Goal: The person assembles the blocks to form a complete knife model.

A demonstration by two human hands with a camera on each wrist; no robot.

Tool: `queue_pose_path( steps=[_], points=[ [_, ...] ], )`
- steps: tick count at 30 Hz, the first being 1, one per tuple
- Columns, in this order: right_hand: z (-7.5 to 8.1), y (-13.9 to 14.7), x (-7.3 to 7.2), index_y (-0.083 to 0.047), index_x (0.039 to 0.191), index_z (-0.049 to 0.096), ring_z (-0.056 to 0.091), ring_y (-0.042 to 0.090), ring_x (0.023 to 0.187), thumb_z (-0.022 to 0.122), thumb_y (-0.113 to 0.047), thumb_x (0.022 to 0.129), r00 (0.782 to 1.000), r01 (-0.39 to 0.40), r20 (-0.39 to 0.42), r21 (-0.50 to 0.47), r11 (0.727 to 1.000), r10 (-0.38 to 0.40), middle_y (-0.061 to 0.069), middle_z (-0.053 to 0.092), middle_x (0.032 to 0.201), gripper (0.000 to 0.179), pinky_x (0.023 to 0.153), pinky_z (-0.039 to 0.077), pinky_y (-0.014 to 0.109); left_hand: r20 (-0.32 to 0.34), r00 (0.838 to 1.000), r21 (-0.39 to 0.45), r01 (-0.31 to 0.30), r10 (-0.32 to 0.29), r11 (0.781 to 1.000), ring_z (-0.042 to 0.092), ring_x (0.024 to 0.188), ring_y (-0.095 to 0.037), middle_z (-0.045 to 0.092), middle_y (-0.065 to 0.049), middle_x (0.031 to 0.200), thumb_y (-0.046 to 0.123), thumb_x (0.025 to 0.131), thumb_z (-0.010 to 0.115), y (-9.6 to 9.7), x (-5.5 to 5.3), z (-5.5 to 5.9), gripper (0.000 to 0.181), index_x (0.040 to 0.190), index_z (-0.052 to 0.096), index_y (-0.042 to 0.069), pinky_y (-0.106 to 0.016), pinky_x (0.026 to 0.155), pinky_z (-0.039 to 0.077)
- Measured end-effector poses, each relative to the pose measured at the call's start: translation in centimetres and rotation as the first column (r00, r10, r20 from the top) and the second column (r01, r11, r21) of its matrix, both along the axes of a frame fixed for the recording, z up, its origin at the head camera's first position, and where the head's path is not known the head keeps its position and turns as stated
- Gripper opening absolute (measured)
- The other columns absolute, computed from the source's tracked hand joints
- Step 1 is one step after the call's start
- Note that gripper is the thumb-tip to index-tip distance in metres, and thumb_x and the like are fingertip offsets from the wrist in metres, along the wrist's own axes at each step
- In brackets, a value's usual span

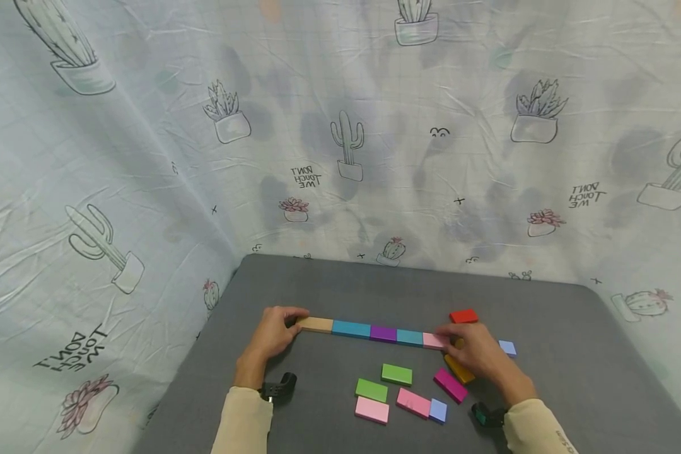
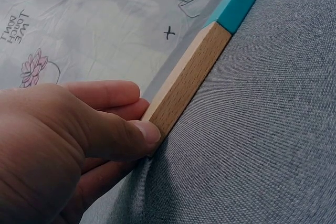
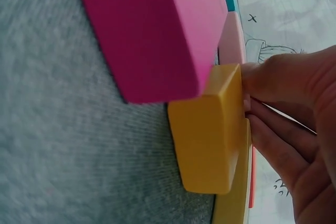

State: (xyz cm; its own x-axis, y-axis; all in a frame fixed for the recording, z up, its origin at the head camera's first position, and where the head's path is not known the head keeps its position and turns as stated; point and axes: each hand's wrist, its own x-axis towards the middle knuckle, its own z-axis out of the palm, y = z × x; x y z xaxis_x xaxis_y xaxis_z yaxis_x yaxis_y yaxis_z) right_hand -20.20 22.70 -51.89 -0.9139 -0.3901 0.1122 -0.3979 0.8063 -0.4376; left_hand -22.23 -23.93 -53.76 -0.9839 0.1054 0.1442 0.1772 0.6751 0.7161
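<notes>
A straight row of wooden blocks lies across the grey table. From left to right it runs natural wood block (image 1: pixel 316 325), blue block (image 1: pixel 351 329), purple block (image 1: pixel 383 334), teal block (image 1: pixel 410 338), pale pink block (image 1: pixel 433 340). My left hand (image 1: pixel 275 331) pinches the natural wood block's outer end between thumb and fingers, as the left wrist view shows closely. At the opposite end my right hand (image 1: pixel 472 347) holds the pale pink block; its fingertips are partly hidden behind a yellow block (image 3: pixel 202 140) in the right wrist view.
In front of the row lie green blocks (image 1: pixel 396 374), a light pink block (image 1: pixel 371 410), a pink block (image 1: pixel 413 402), a small periwinkle block (image 1: pixel 438 411) and a magenta block (image 1: pixel 451 385). Beyond the right hand are a red block (image 1: pixel 463 316) and another periwinkle block (image 1: pixel 507 348). Patterned cloth (image 1: pixel 374 208) surrounds the table.
</notes>
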Motion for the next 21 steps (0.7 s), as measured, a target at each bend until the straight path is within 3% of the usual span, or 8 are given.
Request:
queue_pose_path(
  steps=[5, 11, 15, 17, 21],
  points=[
    [0.4, -0.6, 0.7, -0.013, 0.123, 0.082, 0.074, 0.022, 0.101, 0.087, -0.010, 0.093, 0.999, 0.031, -0.041, -0.030, 0.999, -0.033, -0.001, 0.082, 0.111, 0.031, 0.093, 0.065, 0.054, -0.002, 1.000, 0.002, 0.003, -0.003, 1.000, 0.078, 0.115, -0.028, 0.083, -0.005, 0.118, -0.007, 0.093, 0.082, -0.2, 0.0, 0.0, 0.032, 0.119, 0.085, 0.011, -0.050, 0.101, 0.063],
    [1.0, -2.1, 3.0, -0.015, 0.126, 0.082, 0.077, 0.024, 0.103, 0.088, -0.011, 0.092, 0.994, 0.085, -0.053, -0.150, 0.985, -0.093, 0.001, 0.083, 0.119, 0.035, 0.093, 0.066, 0.053, -0.003, 1.000, 0.003, 0.002, -0.002, 1.000, 0.079, 0.114, -0.028, 0.083, -0.005, 0.117, -0.007, 0.093, 0.082, -0.2, -0.1, 0.0, 0.032, 0.118, 0.085, 0.012, -0.050, 0.099, 0.064],
    [0.8, -3.5, 4.6, -0.015, 0.129, 0.081, 0.078, 0.025, 0.112, 0.090, -0.013, 0.091, 0.992, 0.125, 0.002, -0.210, 0.970, -0.128, 0.000, 0.083, 0.121, 0.040, 0.098, 0.065, 0.052, 0.003, 1.000, -0.003, 0.006, -0.006, 1.000, 0.078, 0.114, -0.028, 0.083, -0.005, 0.117, -0.007, 0.093, 0.082, -0.3, -0.1, 0.0, 0.032, 0.119, 0.085, 0.012, -0.050, 0.100, 0.064],
    [0.4, -4.3, 5.3, -0.017, 0.130, 0.081, 0.078, 0.023, 0.115, 0.091, -0.014, 0.090, 0.987, 0.162, 0.061, -0.233, 0.959, -0.151, -0.002, 0.083, 0.122, 0.041, 0.098, 0.066, 0.046, 0.005, 1.000, -0.004, 0.007, -0.007, 1.000, 0.078, 0.115, -0.028, 0.083, -0.005, 0.118, -0.007, 0.093, 0.081, -0.3, -0.1, -0.1, 0.032, 0.119, 0.085, 0.012, -0.050, 0.100, 0.063],
    [-0.8, -5.6, 6.3, -0.021, 0.129, 0.081, 0.075, 0.014, 0.103, 0.092, -0.014, 0.089, 0.975, 0.194, 0.160, -0.271, 0.943, -0.155, -0.005, 0.082, 0.121, 0.042, 0.089, 0.066, 0.028, 0.006, 1.000, 0.001, 0.005, -0.005, 1.000, 0.078, 0.115, -0.028, 0.083, -0.005, 0.118, -0.007, 0.093, 0.081, -0.2, -0.1, -0.1, 0.032, 0.119, 0.085, 0.011, -0.051, 0.101, 0.063]
  ],
)
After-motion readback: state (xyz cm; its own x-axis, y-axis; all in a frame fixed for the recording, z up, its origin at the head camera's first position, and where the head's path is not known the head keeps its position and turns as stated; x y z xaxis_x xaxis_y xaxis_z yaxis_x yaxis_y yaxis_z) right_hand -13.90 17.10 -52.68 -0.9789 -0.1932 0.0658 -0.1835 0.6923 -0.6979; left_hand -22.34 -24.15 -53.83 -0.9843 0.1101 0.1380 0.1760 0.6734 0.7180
